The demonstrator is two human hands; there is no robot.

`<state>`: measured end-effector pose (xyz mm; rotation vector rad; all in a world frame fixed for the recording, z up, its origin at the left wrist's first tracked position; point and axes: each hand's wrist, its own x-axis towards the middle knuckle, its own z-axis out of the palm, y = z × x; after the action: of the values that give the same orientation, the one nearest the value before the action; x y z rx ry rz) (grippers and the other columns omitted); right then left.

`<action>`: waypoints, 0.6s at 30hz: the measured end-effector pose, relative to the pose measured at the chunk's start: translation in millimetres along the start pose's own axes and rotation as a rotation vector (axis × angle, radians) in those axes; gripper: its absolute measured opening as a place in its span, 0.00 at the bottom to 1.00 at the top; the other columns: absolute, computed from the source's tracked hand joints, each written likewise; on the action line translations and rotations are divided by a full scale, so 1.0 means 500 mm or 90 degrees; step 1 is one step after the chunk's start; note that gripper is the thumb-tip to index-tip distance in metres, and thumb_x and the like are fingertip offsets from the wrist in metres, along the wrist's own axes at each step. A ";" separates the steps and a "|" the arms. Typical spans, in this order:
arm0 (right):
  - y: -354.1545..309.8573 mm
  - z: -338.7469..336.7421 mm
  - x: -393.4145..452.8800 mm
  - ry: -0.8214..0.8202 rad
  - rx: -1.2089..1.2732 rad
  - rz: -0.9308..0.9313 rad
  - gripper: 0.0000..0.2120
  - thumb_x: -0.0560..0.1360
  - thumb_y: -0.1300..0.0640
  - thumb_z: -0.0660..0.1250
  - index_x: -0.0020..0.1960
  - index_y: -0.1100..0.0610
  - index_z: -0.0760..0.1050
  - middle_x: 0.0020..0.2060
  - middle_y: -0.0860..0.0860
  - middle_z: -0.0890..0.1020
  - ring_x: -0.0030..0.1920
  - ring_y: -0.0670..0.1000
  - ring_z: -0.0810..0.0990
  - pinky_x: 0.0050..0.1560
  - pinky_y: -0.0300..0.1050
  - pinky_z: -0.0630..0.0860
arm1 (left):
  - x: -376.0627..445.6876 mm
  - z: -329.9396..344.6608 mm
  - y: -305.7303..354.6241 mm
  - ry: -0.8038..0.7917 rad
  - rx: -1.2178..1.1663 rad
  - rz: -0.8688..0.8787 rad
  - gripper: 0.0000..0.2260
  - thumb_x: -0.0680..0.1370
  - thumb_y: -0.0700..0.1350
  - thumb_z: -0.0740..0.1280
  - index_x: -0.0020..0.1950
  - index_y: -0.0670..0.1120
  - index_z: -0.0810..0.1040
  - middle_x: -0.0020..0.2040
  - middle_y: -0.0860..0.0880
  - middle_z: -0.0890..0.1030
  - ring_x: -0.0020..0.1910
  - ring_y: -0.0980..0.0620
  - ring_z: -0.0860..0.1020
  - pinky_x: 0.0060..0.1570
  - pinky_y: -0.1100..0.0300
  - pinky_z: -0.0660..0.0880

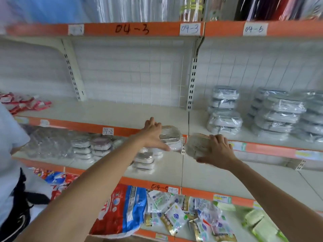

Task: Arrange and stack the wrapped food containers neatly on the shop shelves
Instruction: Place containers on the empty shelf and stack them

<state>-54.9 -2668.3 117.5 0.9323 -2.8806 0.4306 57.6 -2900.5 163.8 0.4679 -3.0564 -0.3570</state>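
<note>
Wrapped container (170,137) under left hand (153,133), another (196,145) in right hand (217,149).

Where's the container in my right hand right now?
Centre-right of the head view: the wrapped container sits in your right hand, before the orange shelf edge.

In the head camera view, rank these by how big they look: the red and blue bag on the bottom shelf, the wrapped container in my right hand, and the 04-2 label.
1. Red and blue bag, largest, though it sits nearest the camera.
2. Wrapped container gripped by the right hand.
3. 04-2 label, clearly smallest.
</note>
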 end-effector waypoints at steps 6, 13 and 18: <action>0.075 -0.088 0.078 0.078 -0.011 -0.044 0.49 0.59 0.37 0.76 0.71 0.55 0.59 0.64 0.54 0.64 0.65 0.56 0.62 0.64 0.51 0.63 | 0.095 -0.048 0.073 0.096 -0.042 0.053 0.43 0.67 0.65 0.72 0.72 0.45 0.60 0.63 0.46 0.59 0.67 0.46 0.59 0.67 0.47 0.66; 0.199 -0.211 0.263 0.091 -0.008 -0.028 0.51 0.61 0.38 0.76 0.72 0.59 0.56 0.68 0.56 0.63 0.67 0.58 0.61 0.67 0.54 0.62 | 0.236 -0.101 0.174 0.184 -0.120 0.105 0.40 0.67 0.62 0.74 0.72 0.47 0.60 0.65 0.49 0.62 0.67 0.49 0.60 0.64 0.56 0.63; 0.252 -0.205 0.354 0.066 0.048 -0.054 0.50 0.61 0.40 0.77 0.72 0.60 0.57 0.67 0.56 0.65 0.67 0.57 0.62 0.68 0.50 0.61 | 0.324 -0.098 0.218 0.192 -0.151 0.110 0.37 0.67 0.59 0.75 0.70 0.48 0.63 0.65 0.50 0.63 0.67 0.51 0.61 0.64 0.60 0.62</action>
<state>-272.9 -2640.4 214.7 1.0072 -2.7382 0.5659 -125.6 -2858.3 235.5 0.2198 -2.6932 -0.5745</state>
